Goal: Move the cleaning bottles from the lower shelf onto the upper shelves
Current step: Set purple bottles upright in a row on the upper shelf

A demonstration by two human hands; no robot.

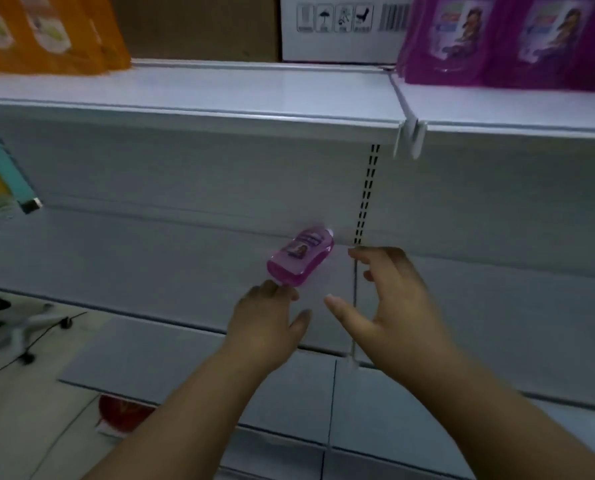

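A single pink bottle (301,259) lay on its side on the lower shelf (150,265), cap end turned toward the back panel and its base toward the person. It sat just beyond the hands, a little left of the slotted upright (365,199) in the back wall.

The left hand (268,320) reached forward with its fingers loosely extended; the fingertips were at the bottle's near end, though blur made it impossible to tell whether they actually touched it. The right hand (389,299) was spread wide, thumb and fingers apart, just to the right of the bottle and holding nothing. Both forearms came in from the lower edge of the view.

Above the hands ran the upper shelf (219,95). On it, far up to the right, stood purple refill pouches (490,39); up to the left stood orange pouches (43,32); between them were a brown carton (199,26) and a white box (344,26) with handling symbols.

Below the left forearm, a red object (122,412) lay on the tiled floor (29,427), too blurred to identify.
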